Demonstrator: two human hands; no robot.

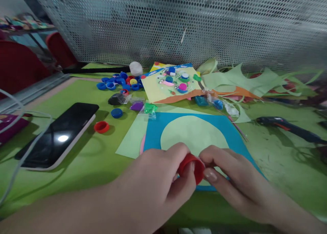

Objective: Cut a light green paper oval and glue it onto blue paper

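Observation:
My left hand (163,176) is wrapped round a red bottle cap (199,172), with the thumb inside its open rim. At the cap's right edge my right hand (230,176) has its thumb and forefinger pinched together; what they hold, if anything, is too small to tell. Beneath both hands lies a blue sheet (154,128) with a pale green round piece (191,131) on it. Another red cap (101,127) and a blue cap (117,113) sit to the left on the green table.
A phone (63,135) and white cable lie left. Behind are blue caps (111,85), clay packets (137,106) and a decorated card (176,84). Paper scraps (237,80) and a glue gun (288,126) are right; a perforated metal panel (178,22) stands at the back.

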